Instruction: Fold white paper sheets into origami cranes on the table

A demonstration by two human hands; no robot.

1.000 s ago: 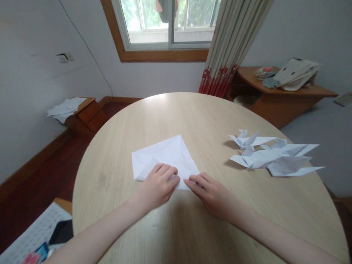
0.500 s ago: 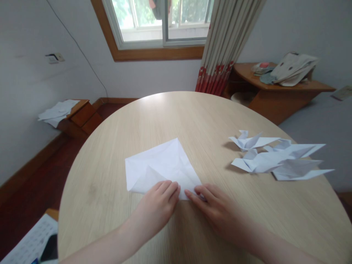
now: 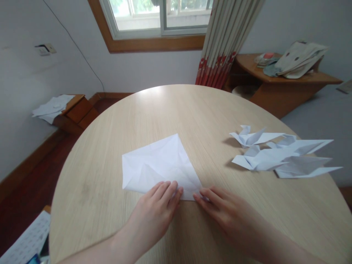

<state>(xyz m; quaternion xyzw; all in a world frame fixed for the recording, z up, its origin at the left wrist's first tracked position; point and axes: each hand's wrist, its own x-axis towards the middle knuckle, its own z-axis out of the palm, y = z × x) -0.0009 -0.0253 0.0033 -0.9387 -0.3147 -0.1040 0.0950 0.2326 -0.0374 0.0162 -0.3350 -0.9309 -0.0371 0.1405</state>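
A white sheet of paper (image 3: 162, 161), creased and partly folded, lies on the round table in front of me. My left hand (image 3: 161, 200) has its fingers curled together on the paper's near edge, thumb against the fold. At the near right corner, my right hand (image 3: 220, 203) grips the paper between thumb and fingers. A short stretch of the near edge shows between the two hands. Beyond my right hand rest several folded paper birds (image 3: 269, 157), close together and partly overlapping. My fingers hide parts of the fold.
The round wooden table (image 3: 104, 146) fills the middle. A small cabinet (image 3: 78, 112) with papers on it stands at the left. Back right is a wooden desk (image 3: 291, 82) bearing a cloth bag (image 3: 301, 60). Printed sheets (image 3: 27, 234) lie at lower left.
My right hand has slid a little to the right along the near edge, toward the corner. My left hand stays on the paper. The view has tilted slightly down.
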